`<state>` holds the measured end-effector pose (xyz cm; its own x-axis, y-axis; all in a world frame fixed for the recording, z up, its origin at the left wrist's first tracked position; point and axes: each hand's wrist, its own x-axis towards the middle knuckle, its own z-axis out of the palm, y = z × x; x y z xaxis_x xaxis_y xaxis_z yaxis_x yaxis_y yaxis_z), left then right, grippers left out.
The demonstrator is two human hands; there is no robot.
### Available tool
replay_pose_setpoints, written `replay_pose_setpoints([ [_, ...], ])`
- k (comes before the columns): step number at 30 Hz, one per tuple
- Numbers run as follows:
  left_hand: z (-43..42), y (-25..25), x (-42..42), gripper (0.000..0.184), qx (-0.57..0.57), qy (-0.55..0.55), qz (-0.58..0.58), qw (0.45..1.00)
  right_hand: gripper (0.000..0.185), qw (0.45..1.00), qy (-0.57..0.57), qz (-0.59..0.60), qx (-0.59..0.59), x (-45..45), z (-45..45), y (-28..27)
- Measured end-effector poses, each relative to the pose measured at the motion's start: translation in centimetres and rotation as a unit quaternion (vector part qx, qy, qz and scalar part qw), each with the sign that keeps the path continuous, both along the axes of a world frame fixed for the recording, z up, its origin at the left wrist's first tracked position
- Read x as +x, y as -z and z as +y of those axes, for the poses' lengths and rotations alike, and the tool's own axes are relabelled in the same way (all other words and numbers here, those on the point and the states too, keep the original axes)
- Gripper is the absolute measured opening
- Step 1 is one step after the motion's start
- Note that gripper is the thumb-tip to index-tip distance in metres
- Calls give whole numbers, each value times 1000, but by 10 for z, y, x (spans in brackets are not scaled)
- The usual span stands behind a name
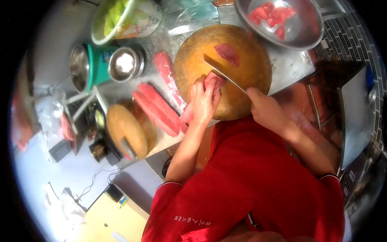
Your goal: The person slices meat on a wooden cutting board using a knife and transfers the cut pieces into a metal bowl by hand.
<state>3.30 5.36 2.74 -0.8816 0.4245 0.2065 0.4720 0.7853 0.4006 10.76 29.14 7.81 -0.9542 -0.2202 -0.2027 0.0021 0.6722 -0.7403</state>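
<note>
My left hand (204,98) is closed over a piece of red meat (216,80) on the round wooden chopping block (250,60). At the block's right side my right hand (264,105) grips the handle of a knife (225,76). Its blade reaches up and left across the block, close by the end of the held meat. A flat slice of dark red meat (227,54) lies farther back on the block. Left of the block are long strips of meat (155,109) and another long piece (164,66), which runs down toward my left wrist.
A metal bowl (296,30) with red meat pieces stands at the back right. A bucket (139,28) with green vegetables is at the back left. Small metal bowls (123,64) and a second wooden board (127,131) stand to the left. Another knife's wooden handle (223,3) shows at the top.
</note>
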Motion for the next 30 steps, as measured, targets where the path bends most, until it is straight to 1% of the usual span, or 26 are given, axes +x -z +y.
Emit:
replay_pose_setpoints([
  [2,-1,-3,5,54,16,9,-19,1000,23,1000,-10,3,29,-1,0,-5],
  [3,1,-11,3,42,45,17,-2,999,22,999,-12,-2,35,-1,-1,-9],
  [6,1,-15,-6,28,31,15,-11,999,21,998,-10,-6,59,-11,-2,-13],
  [7,2,-12,-11,17,53,6,0,999,21,998,-7,-12,65,-15,-5,-8],
  [11,2,0,-21,13,75,16,1,997,18,996,-11,0,91,-19,-10,-1],
  [14,-2,10,-20,17,83,2,-27,996,14,992,-47,17,114,-15,-17,-25],
  [15,-2,10,-21,20,80,7,-14,997,18,990,-48,46,121,-12,-18,-34],
  [18,1,9,-27,27,79,23,12,997,25,989,-50,43,132,-1,-16,-48],
  [19,1,10,-28,28,81,27,12,996,32,988,-63,34,139,4,-14,-47],
  [20,0,10,-28,29,83,32,13,996,31,986,-66,22,150,7,-12,-48],
  [21,0,8,-26,24,79,15,-53,995,31,984,-70,12,160,8,-10,-50],
  [24,-3,9,-26,24,75,15,-77,994,28,984,-77,-31,160,5,-9,-48],
  [27,-3,11,-30,24,89,34,-56,994,23,985,-78,-62,138,0,-7,-49],
  [30,-4,20,-31,23,79,46,1,996,19,984,-78,-90,136,-9,-8,-54],
])
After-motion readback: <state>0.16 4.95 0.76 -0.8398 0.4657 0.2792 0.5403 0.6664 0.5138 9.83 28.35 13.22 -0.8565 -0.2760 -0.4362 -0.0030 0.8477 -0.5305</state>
